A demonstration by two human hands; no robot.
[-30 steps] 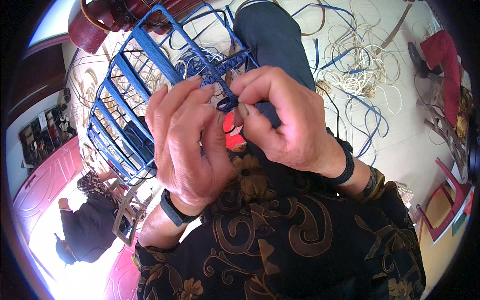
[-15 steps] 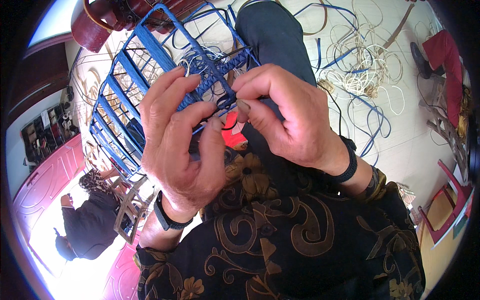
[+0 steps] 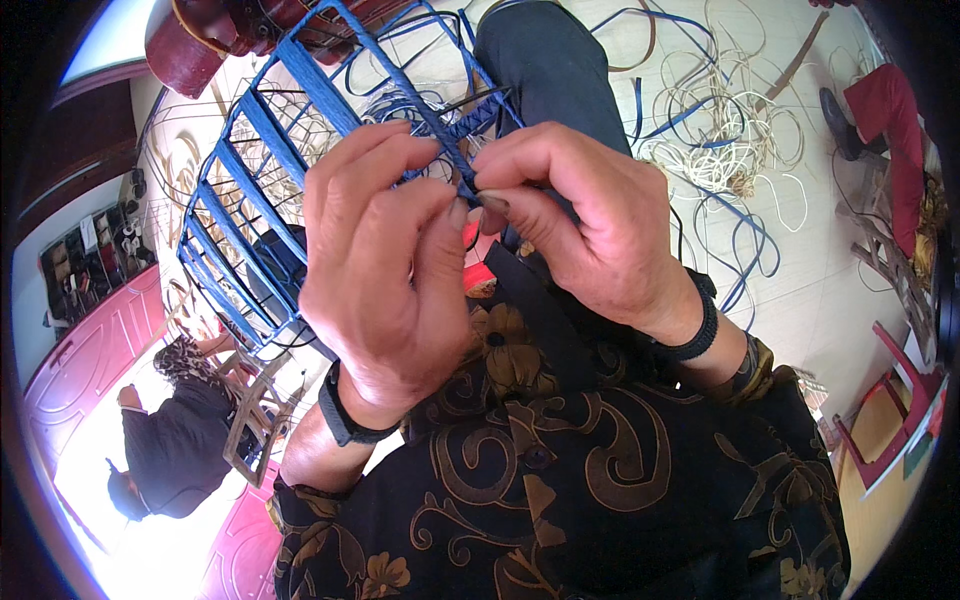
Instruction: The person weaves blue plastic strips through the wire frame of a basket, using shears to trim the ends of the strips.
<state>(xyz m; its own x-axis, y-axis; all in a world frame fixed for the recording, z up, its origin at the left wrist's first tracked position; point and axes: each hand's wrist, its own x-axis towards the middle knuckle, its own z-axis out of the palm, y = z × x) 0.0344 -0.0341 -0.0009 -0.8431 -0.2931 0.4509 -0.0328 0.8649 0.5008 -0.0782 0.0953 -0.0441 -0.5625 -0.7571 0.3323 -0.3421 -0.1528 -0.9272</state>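
Note:
A blue-wrapped frame (image 3: 262, 128) with several parallel slats leans across my lap toward the upper left. Between my hands runs one of its thin blue-wrapped bars (image 3: 420, 102). My right hand (image 3: 605, 225) pinches this bar at its near end with thumb and forefinger. Just left of that spot, my left hand (image 3: 385, 265) is closed, its thumb and forefinger pressed together. A thin dark strip (image 3: 473, 241) curves beside the left thumb; the fingers mostly hide where it is gripped. Something red (image 3: 480, 276) shows below the fingertips.
Tangled pale cords (image 3: 735, 150) and blue strips (image 3: 735, 235) lie on the tiled floor at right. Dark red furniture (image 3: 190, 50) stands at upper left. Another person (image 3: 180, 440) is at lower left beside a wooden frame (image 3: 250, 420). A red stool (image 3: 890, 400) stands far right.
My left hand has moved right and slightly up, and its thumb and forefinger have come together. The right hand stays pinching near the bar's end. The blue frame has shifted slightly.

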